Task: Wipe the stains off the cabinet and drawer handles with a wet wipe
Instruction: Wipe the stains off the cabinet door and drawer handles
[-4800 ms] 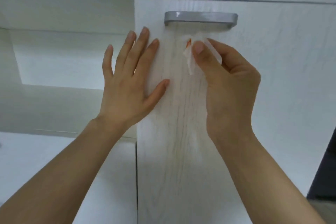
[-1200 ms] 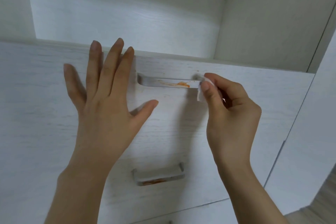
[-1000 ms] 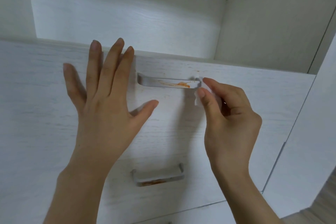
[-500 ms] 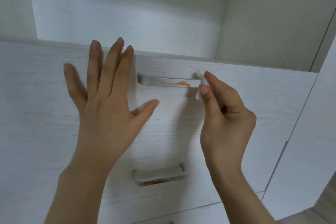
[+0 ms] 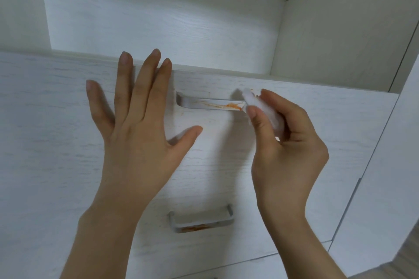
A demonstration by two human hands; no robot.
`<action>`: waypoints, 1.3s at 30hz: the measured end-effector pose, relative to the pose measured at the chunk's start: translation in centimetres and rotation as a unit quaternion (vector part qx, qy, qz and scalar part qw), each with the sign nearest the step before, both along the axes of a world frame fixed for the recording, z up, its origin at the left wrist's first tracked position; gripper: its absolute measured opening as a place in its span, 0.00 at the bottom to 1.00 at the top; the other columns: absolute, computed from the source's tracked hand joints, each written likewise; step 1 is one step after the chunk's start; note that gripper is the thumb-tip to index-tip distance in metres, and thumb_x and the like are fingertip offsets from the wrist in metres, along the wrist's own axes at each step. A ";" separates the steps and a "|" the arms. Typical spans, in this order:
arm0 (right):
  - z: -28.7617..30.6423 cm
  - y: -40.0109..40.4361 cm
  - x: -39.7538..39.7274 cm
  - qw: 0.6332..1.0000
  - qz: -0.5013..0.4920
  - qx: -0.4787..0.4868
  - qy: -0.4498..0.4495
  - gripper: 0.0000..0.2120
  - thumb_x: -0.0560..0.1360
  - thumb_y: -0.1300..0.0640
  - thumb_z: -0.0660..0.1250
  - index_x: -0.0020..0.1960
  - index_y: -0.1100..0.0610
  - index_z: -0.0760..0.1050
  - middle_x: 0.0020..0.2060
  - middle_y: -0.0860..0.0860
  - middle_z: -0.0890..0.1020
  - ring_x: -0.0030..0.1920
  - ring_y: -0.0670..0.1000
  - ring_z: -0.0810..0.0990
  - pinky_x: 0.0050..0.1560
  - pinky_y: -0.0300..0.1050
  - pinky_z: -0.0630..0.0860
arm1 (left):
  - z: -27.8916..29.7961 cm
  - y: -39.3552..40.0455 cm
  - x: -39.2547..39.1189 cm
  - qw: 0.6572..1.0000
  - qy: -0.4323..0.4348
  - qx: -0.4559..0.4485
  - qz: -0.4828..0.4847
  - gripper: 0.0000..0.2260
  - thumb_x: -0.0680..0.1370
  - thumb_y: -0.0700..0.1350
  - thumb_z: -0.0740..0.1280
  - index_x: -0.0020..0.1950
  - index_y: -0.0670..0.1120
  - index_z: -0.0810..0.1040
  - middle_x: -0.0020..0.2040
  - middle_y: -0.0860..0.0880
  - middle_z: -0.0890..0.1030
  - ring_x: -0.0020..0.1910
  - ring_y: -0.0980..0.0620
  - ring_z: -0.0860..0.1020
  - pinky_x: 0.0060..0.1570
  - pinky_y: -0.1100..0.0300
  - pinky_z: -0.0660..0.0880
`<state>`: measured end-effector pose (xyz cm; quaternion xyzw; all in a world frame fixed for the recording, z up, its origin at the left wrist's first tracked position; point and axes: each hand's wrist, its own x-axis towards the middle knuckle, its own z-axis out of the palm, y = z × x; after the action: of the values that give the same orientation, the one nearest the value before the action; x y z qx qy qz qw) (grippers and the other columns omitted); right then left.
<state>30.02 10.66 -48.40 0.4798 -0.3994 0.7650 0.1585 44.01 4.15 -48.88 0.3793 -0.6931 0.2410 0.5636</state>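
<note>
A white drawer front (image 5: 317, 142) carries a silver upper handle (image 5: 204, 104) smeared with an orange stain toward its right end. My right hand (image 5: 288, 149) pinches a folded white wet wipe (image 5: 260, 108) between thumb and fingers, its tip touching the handle's right end. My left hand (image 5: 140, 124) lies flat with spread fingers on the drawer front, just left of the handle. Lower down, a second silver handle (image 5: 200, 218) shows an orange smear along its bottom edge.
An open white shelf recess (image 5: 158, 18) sits above the drawers. A tall white cabinet door (image 5: 390, 165) stands at the right. Another drawer front begins below (image 5: 249, 267), and a strip of wooden floor (image 5: 408, 263) shows at the bottom right.
Since the oldest frame I have gone from the cabinet door handle to the drawer handles. In the last second my right hand has tilted, showing more of the wipe at the handle's right end.
</note>
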 end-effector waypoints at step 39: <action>-0.9 -0.7 1.4 0.996 -0.059 -0.027 0.068 0.09 0.71 0.63 0.72 0.50 0.54 0.82 0.39 0.46 0.74 0.39 0.38 0.75 0.45 0.24 0.69 | 0.1 0.1 -0.1 1.000 -0.003 -0.003 0.015 0.40 0.70 0.60 0.66 0.76 0.42 0.58 0.77 0.47 0.58 0.76 0.44 0.49 0.69 0.43 0.36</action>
<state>31.43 9.98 -49.26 0.5019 -0.3941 0.7306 0.2430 43.92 4.23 -48.82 0.3870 -0.6886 0.2524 0.5589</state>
